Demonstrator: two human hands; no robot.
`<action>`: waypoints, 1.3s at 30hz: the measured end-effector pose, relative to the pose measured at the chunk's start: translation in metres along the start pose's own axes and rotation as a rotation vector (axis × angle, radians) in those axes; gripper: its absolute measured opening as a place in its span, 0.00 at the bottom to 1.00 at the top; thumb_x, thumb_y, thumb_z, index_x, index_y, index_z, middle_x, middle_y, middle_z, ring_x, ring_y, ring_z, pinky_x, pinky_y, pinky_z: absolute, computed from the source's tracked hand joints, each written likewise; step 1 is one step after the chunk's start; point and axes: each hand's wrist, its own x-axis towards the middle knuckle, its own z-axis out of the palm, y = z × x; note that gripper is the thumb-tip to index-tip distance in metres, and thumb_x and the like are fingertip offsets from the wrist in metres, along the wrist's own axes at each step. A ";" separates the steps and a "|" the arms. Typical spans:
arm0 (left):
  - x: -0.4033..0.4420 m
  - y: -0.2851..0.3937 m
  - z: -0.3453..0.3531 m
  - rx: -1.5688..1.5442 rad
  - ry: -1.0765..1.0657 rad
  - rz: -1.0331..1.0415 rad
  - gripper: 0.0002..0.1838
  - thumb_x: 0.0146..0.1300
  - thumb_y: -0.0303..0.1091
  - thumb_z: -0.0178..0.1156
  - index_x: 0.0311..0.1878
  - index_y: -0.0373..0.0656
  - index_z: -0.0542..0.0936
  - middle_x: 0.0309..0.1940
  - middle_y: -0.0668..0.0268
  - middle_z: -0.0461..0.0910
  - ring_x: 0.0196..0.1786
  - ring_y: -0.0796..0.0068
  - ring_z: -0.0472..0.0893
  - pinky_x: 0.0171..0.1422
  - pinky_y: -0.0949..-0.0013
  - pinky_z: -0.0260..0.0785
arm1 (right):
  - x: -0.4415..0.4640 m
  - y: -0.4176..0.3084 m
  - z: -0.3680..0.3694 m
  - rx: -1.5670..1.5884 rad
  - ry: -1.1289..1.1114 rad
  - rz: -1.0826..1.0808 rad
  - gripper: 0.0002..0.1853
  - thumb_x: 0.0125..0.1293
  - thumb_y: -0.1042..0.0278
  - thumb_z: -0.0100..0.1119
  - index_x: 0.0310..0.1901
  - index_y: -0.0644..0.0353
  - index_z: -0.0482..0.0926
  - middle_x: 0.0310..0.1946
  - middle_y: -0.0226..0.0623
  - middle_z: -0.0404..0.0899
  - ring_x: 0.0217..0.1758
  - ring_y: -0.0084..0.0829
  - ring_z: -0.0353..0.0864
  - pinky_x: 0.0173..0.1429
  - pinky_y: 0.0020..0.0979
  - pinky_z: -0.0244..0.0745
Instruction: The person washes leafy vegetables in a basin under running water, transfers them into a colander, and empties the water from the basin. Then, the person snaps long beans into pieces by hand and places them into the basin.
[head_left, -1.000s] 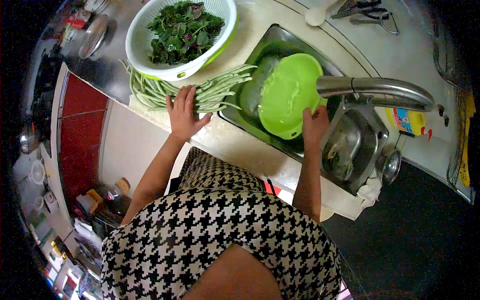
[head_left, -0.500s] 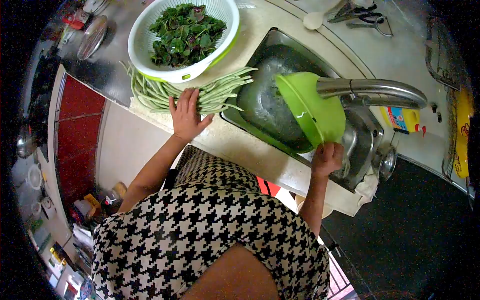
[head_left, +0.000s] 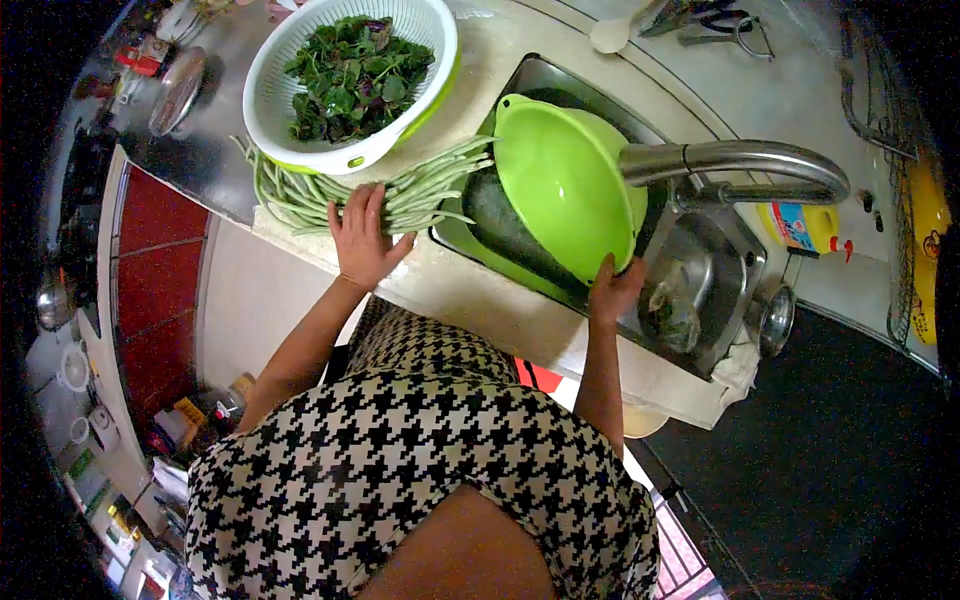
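My right hand (head_left: 615,289) grips the rim of a green plastic basin (head_left: 560,185), which is tilted over the sink with its inside facing me. The metal faucet (head_left: 740,160) reaches over the basin's far right side. On the counter, my left hand (head_left: 365,240) rests with fingers spread on a bunch of long green beans (head_left: 430,190). Behind the beans stands a white colander (head_left: 262,95) with a green bowl beneath it. Leafy greens (head_left: 355,80) fill the colander.
The steel sink (head_left: 715,255) has a second, smaller basin holding something wet that I cannot make out. A yellow bottle (head_left: 805,228) stands behind the sink. Scissors (head_left: 750,38) and a pale spoon (head_left: 610,36) lie at the back. A cloth (head_left: 738,372) hangs at the sink's right corner.
The green basin has turned from showing its outside to showing its inside and shifted left. My right hand moved left with it. My left hand stays on the beans.
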 end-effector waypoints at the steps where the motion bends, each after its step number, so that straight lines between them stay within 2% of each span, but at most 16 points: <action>1: 0.000 0.000 0.000 -0.003 0.008 0.002 0.42 0.45 0.54 0.60 0.62 0.46 0.59 0.58 0.59 0.62 0.63 0.61 0.60 0.66 0.43 0.36 | -0.003 0.001 0.005 0.002 -0.028 0.080 0.12 0.59 0.67 0.55 0.37 0.66 0.67 0.32 0.43 0.69 0.36 0.36 0.69 0.41 0.35 0.65; 6: 0.000 0.002 0.000 -0.005 0.020 0.013 0.42 0.45 0.53 0.61 0.62 0.46 0.59 0.58 0.59 0.62 0.63 0.61 0.60 0.66 0.43 0.36 | -0.011 0.053 0.035 0.025 -0.080 0.247 0.25 0.56 0.62 0.59 0.49 0.70 0.65 0.41 0.48 0.73 0.44 0.39 0.73 0.47 0.37 0.68; 9: -0.001 0.003 0.002 0.017 0.007 0.012 0.41 0.47 0.56 0.58 0.63 0.45 0.59 0.58 0.56 0.63 0.63 0.58 0.60 0.66 0.43 0.36 | 0.015 0.034 0.018 0.415 -0.494 0.932 0.34 0.55 0.59 0.60 0.58 0.70 0.58 0.49 0.51 0.69 0.51 0.41 0.71 0.51 0.38 0.66; 11: -0.002 0.000 0.005 0.022 -0.005 0.015 0.42 0.49 0.57 0.57 0.63 0.45 0.58 0.58 0.54 0.62 0.63 0.57 0.59 0.66 0.43 0.35 | 0.009 0.074 0.046 0.107 -0.429 0.847 0.38 0.55 0.57 0.60 0.61 0.68 0.54 0.54 0.52 0.65 0.53 0.43 0.71 0.53 0.39 0.66; 13: 0.000 0.003 0.004 0.016 0.016 0.021 0.41 0.47 0.56 0.59 0.62 0.45 0.60 0.57 0.57 0.62 0.63 0.59 0.60 0.65 0.43 0.36 | 0.018 0.097 0.056 -0.100 -0.342 0.580 0.40 0.55 0.56 0.59 0.63 0.66 0.51 0.58 0.53 0.61 0.54 0.44 0.70 0.55 0.40 0.66; 15: -0.001 0.002 0.001 0.021 0.027 0.017 0.41 0.46 0.56 0.60 0.62 0.46 0.60 0.56 0.59 0.63 0.62 0.60 0.61 0.65 0.42 0.37 | 0.034 0.091 0.058 -0.188 -0.228 0.143 0.41 0.55 0.56 0.59 0.64 0.64 0.49 0.60 0.52 0.58 0.55 0.46 0.69 0.56 0.40 0.65; 16: -0.001 0.002 0.001 0.010 0.048 0.027 0.42 0.46 0.56 0.60 0.62 0.46 0.60 0.56 0.59 0.64 0.62 0.60 0.61 0.64 0.42 0.38 | 0.049 0.058 0.041 0.046 -0.351 0.295 0.35 0.56 0.58 0.57 0.62 0.62 0.56 0.56 0.51 0.64 0.56 0.46 0.68 0.55 0.39 0.65; 18: 0.003 0.006 -0.006 -0.014 0.021 0.019 0.39 0.46 0.54 0.60 0.60 0.46 0.62 0.55 0.58 0.64 0.61 0.60 0.62 0.64 0.41 0.38 | 0.061 0.063 0.046 -0.248 -0.391 0.366 0.22 0.59 0.60 0.54 0.52 0.60 0.69 0.47 0.48 0.72 0.51 0.44 0.71 0.52 0.40 0.65; 21: 0.005 -0.004 0.000 -0.050 0.070 -0.007 0.28 0.49 0.47 0.61 0.53 0.48 0.69 0.50 0.62 0.69 0.56 0.62 0.66 0.64 0.41 0.39 | 0.059 0.054 0.030 -0.395 -0.115 -0.088 0.11 0.60 0.62 0.52 0.40 0.60 0.75 0.37 0.42 0.76 0.40 0.41 0.74 0.45 0.39 0.68; 24: 0.011 -0.018 0.005 -0.107 0.064 -0.056 0.16 0.50 0.37 0.61 0.44 0.49 0.74 0.44 0.66 0.72 0.51 0.63 0.70 0.63 0.40 0.42 | 0.051 0.010 0.003 -0.082 -0.197 -0.004 0.09 0.60 0.63 0.53 0.37 0.59 0.76 0.34 0.40 0.75 0.33 0.39 0.75 0.40 0.36 0.69; 25: 0.015 -0.016 0.004 -0.084 0.113 -0.044 0.12 0.50 0.33 0.61 0.39 0.49 0.75 0.40 0.68 0.74 0.48 0.64 0.71 0.61 0.41 0.46 | 0.045 0.003 -0.009 -0.186 -0.262 -0.046 0.09 0.61 0.64 0.52 0.38 0.59 0.75 0.34 0.41 0.76 0.34 0.40 0.75 0.42 0.37 0.70; 27: 0.020 -0.012 -0.001 -0.179 0.159 0.022 0.11 0.46 0.31 0.62 0.36 0.48 0.76 0.40 0.67 0.74 0.46 0.63 0.72 0.59 0.46 0.52 | 0.040 -0.011 -0.029 -0.401 -0.379 -0.132 0.09 0.62 0.65 0.49 0.42 0.58 0.73 0.34 0.42 0.77 0.37 0.41 0.76 0.44 0.39 0.70; 30: 0.028 0.011 -0.007 -0.383 0.233 0.144 0.11 0.43 0.28 0.63 0.33 0.46 0.77 0.34 0.65 0.75 0.40 0.62 0.73 0.50 0.56 0.61 | 0.033 -0.057 -0.035 -0.099 -0.359 -0.186 0.07 0.61 0.70 0.50 0.39 0.58 0.74 0.34 0.42 0.77 0.36 0.40 0.76 0.42 0.38 0.71; 33: 0.037 0.020 -0.005 -0.376 0.153 0.297 0.10 0.44 0.27 0.61 0.33 0.46 0.76 0.29 0.64 0.73 0.35 0.60 0.73 0.44 0.57 0.63 | 0.032 -0.129 -0.025 0.125 -0.613 -0.208 0.12 0.59 0.71 0.52 0.46 0.57 0.73 0.42 0.43 0.75 0.45 0.41 0.74 0.48 0.37 0.70; 35: 0.041 0.026 -0.006 -0.423 0.112 0.355 0.09 0.44 0.26 0.60 0.32 0.45 0.76 0.26 0.64 0.71 0.33 0.60 0.72 0.42 0.59 0.64 | 0.027 -0.166 0.002 0.261 -0.547 -0.346 0.14 0.58 0.75 0.53 0.47 0.60 0.73 0.45 0.44 0.73 0.46 0.39 0.75 0.45 0.31 0.72; 39: 0.029 0.028 -0.006 -0.444 0.061 0.390 0.10 0.44 0.27 0.60 0.33 0.44 0.75 0.24 0.64 0.69 0.30 0.61 0.71 0.32 0.64 0.64 | 0.022 -0.194 0.049 0.259 -0.668 -0.463 0.19 0.55 0.75 0.54 0.51 0.58 0.70 0.50 0.46 0.71 0.50 0.44 0.72 0.52 0.36 0.68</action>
